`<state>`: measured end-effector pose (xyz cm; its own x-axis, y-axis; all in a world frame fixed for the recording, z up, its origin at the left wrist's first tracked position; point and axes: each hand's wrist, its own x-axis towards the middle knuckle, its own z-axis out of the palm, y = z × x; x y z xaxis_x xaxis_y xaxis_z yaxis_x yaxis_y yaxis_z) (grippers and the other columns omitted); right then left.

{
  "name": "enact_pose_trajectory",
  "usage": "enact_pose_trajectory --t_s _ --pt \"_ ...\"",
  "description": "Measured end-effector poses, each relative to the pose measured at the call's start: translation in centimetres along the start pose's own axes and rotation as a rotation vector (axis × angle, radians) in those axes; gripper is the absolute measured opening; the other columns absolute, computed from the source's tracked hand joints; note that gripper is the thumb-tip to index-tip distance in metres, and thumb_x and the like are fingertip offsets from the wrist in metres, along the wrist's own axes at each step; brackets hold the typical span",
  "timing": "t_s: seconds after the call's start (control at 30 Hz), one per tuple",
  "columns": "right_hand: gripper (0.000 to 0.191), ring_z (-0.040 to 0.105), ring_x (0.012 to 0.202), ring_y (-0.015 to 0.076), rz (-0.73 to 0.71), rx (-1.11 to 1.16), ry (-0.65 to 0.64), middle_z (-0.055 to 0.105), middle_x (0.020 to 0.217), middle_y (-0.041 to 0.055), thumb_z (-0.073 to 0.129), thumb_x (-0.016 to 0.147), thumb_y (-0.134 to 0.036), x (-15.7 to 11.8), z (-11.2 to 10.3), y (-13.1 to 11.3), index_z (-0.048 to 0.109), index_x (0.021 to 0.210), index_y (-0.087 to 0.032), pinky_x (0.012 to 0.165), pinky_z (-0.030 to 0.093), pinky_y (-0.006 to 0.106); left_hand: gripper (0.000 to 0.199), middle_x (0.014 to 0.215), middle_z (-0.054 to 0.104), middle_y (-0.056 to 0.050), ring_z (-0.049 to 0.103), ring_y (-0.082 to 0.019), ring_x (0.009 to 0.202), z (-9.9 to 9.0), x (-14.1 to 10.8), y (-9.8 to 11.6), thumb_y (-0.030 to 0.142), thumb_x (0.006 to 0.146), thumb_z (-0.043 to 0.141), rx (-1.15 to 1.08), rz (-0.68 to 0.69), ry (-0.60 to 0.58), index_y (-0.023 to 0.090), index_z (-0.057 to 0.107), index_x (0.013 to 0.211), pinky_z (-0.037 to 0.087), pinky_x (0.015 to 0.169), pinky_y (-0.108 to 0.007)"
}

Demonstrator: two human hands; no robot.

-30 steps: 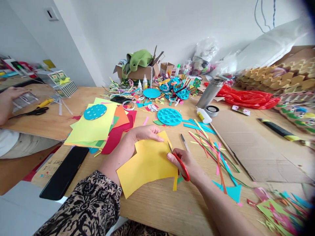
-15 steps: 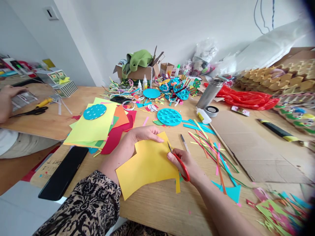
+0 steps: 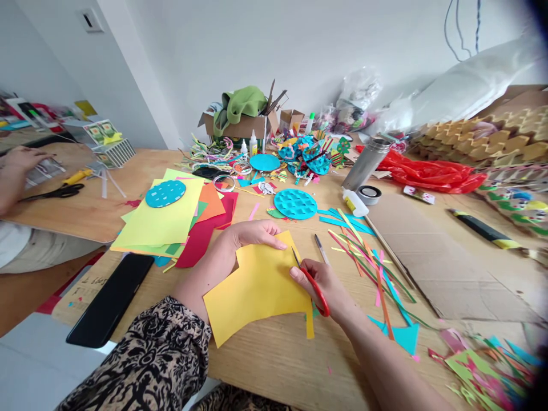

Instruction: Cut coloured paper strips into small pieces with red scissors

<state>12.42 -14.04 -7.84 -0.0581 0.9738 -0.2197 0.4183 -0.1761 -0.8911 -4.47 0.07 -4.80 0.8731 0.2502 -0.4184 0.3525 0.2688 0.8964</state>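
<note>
My left hand [image 3: 260, 233] pinches the top part of a yellow sheet of paper [image 3: 261, 279], thumb on its upper face. My right hand [image 3: 321, 282] is closed round the red handles of a pair of scissors [image 3: 317, 290]. Their blades point up and away at the sheet's right edge, partly over the paper. A narrow yellow strip hangs down from the sheet's lower right corner. Beyond my hands lies a blue disc [image 3: 295, 204] with a raised pattern. A pen [image 3: 321, 249] rests just past the scissors.
Left of me are stacked coloured sheets [image 3: 160, 220] and a black phone [image 3: 110, 301]. Coloured paper strips [image 3: 372, 265], cardboard [image 3: 445, 262], a box cutter [image 3: 483, 227] and a steel flask [image 3: 366, 164] occupy the right. A co-worker's hand [image 3: 28, 160] is at far left, near black-handled scissors [image 3: 55, 192].
Almost nothing differs. The view has shifted very slightly, and both hands keep their hold on the paper and scissors. The co-worker's hand at far left has moved a little.
</note>
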Motion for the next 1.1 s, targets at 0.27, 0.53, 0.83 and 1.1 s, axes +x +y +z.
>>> enact_pose_trajectory --t_s 0.27,0.53,0.83,1.1 --pt "0.050 0.030 0.046 0.0075 0.050 0.052 0.009 0.034 0.053 -0.0059 0.060 0.069 -0.064 0.12 0.15 -0.04 0.040 0.060 -0.020 0.041 0.020 0.021 0.035 0.060 0.066 -0.004 0.062 -0.016 0.056 0.24 0.06 0.03 0.039 0.066 0.074 0.046 0.001 0.089 0.010 0.070 0.085 0.046 0.058 -0.025" --pt "0.051 0.030 0.046 0.0073 0.065 0.019 0.042 0.034 0.051 -0.0060 0.057 0.070 -0.066 0.13 0.30 0.12 0.039 0.059 -0.020 0.041 0.020 0.021 0.034 0.055 0.061 0.000 0.054 -0.011 0.048 0.35 0.14 0.21 0.040 0.066 0.074 0.103 0.042 0.123 0.010 0.069 0.082 0.042 0.055 -0.024" --pt "0.050 0.030 0.046 0.0069 0.074 0.009 0.048 0.032 0.051 -0.0064 0.058 0.071 -0.064 0.15 0.38 0.21 0.038 0.059 -0.020 0.041 0.019 0.020 0.037 0.062 0.066 -0.003 0.059 -0.013 0.055 0.38 0.12 0.10 0.039 0.064 0.075 0.024 0.005 0.081 0.009 0.069 0.086 0.043 0.058 -0.024" --pt "0.049 0.030 0.046 0.0069 0.072 -0.003 0.068 0.033 0.051 -0.0062 0.056 0.072 -0.063 0.32 0.49 0.75 0.038 0.060 -0.019 0.041 0.019 0.020 0.033 0.062 0.066 -0.003 0.058 -0.012 0.054 0.42 0.10 0.17 0.037 0.066 0.075 0.033 -0.004 0.108 0.010 0.069 0.083 0.042 0.057 -0.023"
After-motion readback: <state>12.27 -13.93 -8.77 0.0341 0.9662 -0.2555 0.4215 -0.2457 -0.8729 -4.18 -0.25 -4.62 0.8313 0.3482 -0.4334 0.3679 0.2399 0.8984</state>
